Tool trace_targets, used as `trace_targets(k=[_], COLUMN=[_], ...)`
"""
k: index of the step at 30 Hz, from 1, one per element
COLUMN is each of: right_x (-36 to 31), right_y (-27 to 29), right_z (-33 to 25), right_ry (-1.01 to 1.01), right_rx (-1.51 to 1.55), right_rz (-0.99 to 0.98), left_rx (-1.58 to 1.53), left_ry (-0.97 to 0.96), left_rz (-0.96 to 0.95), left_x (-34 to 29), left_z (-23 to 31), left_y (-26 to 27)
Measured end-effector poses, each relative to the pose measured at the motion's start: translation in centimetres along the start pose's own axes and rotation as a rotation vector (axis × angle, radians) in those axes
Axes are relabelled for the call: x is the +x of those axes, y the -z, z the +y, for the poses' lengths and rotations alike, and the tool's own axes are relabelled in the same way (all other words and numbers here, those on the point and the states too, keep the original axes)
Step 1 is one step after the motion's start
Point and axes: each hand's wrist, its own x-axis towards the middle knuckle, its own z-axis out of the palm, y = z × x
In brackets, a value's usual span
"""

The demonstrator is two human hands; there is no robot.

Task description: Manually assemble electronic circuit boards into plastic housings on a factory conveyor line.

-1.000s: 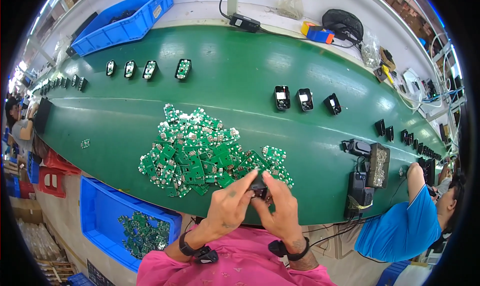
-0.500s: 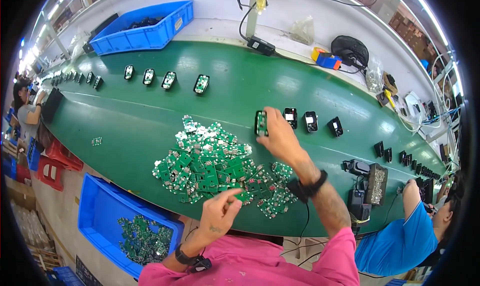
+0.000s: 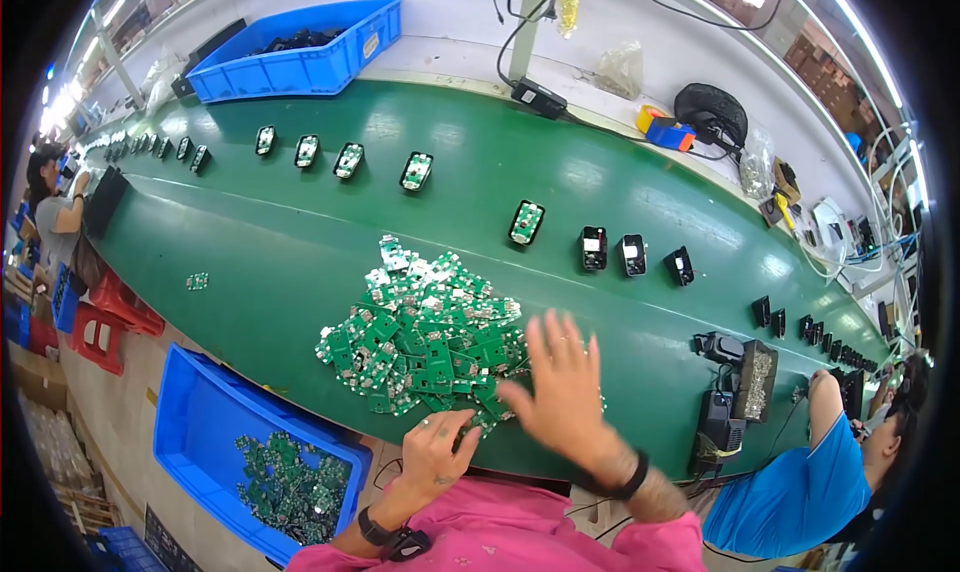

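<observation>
A heap of green circuit boards [image 3: 430, 337] lies on the green bench in front of me. My right hand [image 3: 562, 387] is open, fingers spread, over the heap's right side, and hides the boards beneath it. Nothing shows in its grasp. At the heap's near edge, my left hand [image 3: 437, 455] has its fingers curled toward the thumb; whatever is between the fingertips is too small to make out. Beyond the heap, a black case with a green board in it [image 3: 526, 223] rests on the bench. To its right stand black cases without a green board, among them an open case [image 3: 593, 248].
More board-filled cases [image 3: 417, 171] run off to the far left. A blue bin [image 3: 270, 72] stands at the back, another blue bin [image 3: 185, 412] below the bench edge holds boards. A single board [image 3: 197, 282] lies left. A co-worker in blue [image 3: 790, 502] sits at right.
My right hand has let go of the case with the board, leaving it on the bench, and come back toward me over the heap. My left hand's fingers have curled in at the heap's edge.
</observation>
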Motion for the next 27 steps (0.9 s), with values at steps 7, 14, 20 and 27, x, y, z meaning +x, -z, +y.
trace_targets(k=[7,14,20,27], right_x=[-5.7,-7.7,-8.9,-3.6], right_y=[-2.7,-0.6,1.2,0.3], right_z=[2.1,8.4,10.2,5.6], right_ry=[-0.092,-0.18,-0.329,0.015], right_rx=[-0.026,-0.082,-0.076,-0.01], right_rz=[0.056,0.066,0.016,0.051], left_rx=[0.059,0.137,0.567,0.7], left_ry=[-0.12,-0.383,-0.364,-0.466], left_rz=[-0.193,-0.311,-0.151,-0.191], left_x=[1.9,2.5,4.5,5.0], left_z=[1.2,1.3,1.4,2.3], left_y=[-2.3,-5.1,-4.4,-5.1])
